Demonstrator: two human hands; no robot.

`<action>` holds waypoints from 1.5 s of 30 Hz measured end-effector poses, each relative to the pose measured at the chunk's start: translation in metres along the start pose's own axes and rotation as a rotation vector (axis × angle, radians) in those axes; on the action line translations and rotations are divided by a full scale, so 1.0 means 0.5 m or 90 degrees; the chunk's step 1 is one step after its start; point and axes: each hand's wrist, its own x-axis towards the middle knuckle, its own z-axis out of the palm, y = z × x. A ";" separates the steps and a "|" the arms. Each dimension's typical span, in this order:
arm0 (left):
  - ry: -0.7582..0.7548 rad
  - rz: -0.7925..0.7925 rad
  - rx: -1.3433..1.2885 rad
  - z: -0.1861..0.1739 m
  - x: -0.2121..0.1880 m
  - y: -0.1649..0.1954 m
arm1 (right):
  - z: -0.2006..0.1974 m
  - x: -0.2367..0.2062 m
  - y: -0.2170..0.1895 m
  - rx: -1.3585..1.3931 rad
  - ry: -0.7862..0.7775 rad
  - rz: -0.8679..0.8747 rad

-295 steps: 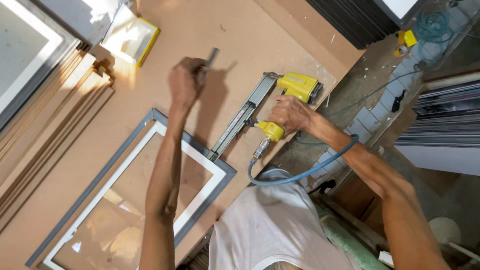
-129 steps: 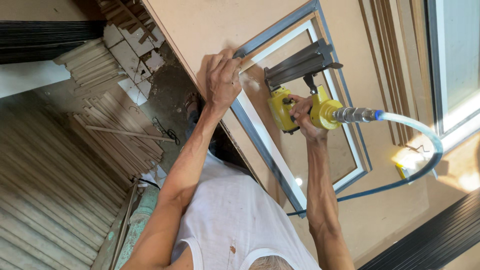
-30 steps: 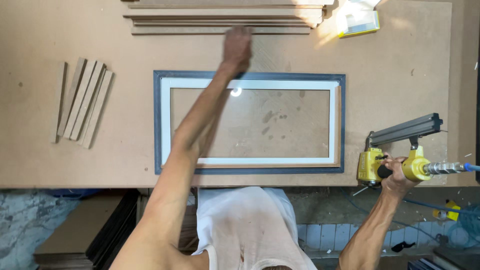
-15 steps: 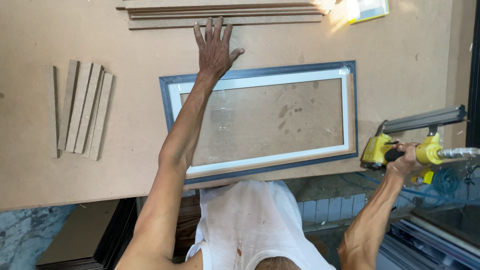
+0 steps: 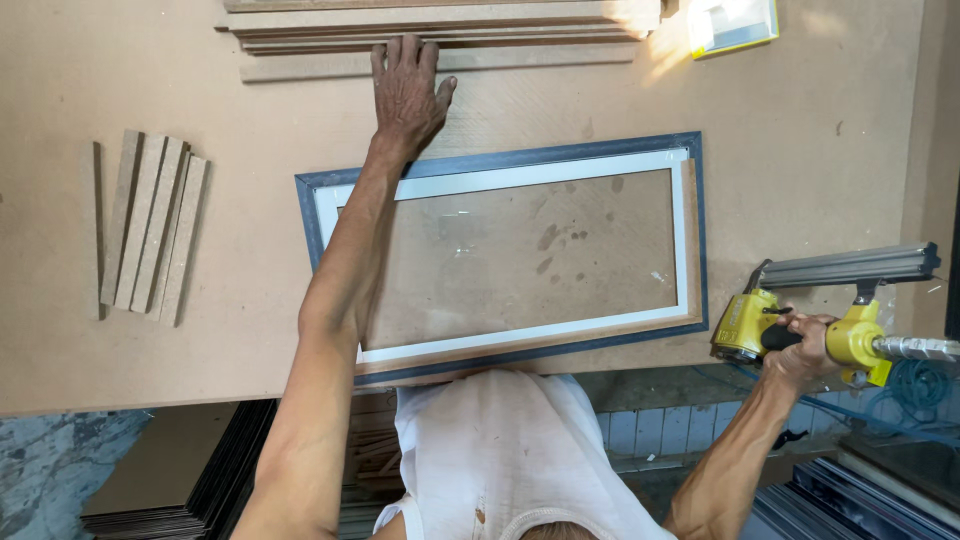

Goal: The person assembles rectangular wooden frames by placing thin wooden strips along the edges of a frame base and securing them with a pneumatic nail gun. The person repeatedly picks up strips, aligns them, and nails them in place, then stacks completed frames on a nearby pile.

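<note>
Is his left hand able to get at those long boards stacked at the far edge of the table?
Probably yes. The left hand already lies flat with its fingertips on the stack of long boards, the arm stretched over the picture frame, and nothing lies between them.

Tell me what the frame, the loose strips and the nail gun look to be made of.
Frame: probably wood or composite moulding, matt grey outside with a white inner lip; its pane seems to be glass, given faint reflections. Strips: likely fibreboard, with uniform tan, grainless faces. Nail gun: glossy yellow body, metal or plastic, with a bare grey metal magazine.
</note>
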 end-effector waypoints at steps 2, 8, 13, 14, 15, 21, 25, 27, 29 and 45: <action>-0.043 -0.006 -0.046 -0.003 -0.005 0.001 | -0.006 0.001 0.007 -0.014 0.004 0.007; -0.121 -0.036 -0.173 0.016 -0.027 -0.013 | -0.015 0.001 0.017 -0.015 0.031 0.019; -0.076 -0.008 -0.254 0.028 -0.046 -0.014 | -0.016 -0.008 0.002 -0.080 -0.001 0.009; -0.076 0.002 -0.247 0.028 -0.050 -0.013 | -0.015 -0.010 0.000 -0.078 0.006 0.016; -0.075 0.007 -0.238 0.027 -0.053 -0.011 | -0.014 -0.011 -0.001 -0.076 0.008 0.025; -0.007 0.057 -0.227 0.001 -0.074 0.060 | -0.017 -0.008 0.012 -0.039 -0.005 -0.002; -0.047 0.092 -0.270 -0.024 -0.123 0.151 | -0.020 -0.009 0.014 -0.069 -0.009 -0.004; -0.089 0.083 -0.266 -0.034 -0.150 0.186 | -0.019 -0.010 0.011 -0.089 -0.007 -0.006; -0.087 0.063 -0.283 -0.038 -0.167 0.206 | -0.017 -0.011 0.008 -0.091 -0.005 -0.003; -0.073 0.154 -0.197 0.116 -0.137 0.305 | -0.020 -0.002 0.015 -0.041 0.001 0.011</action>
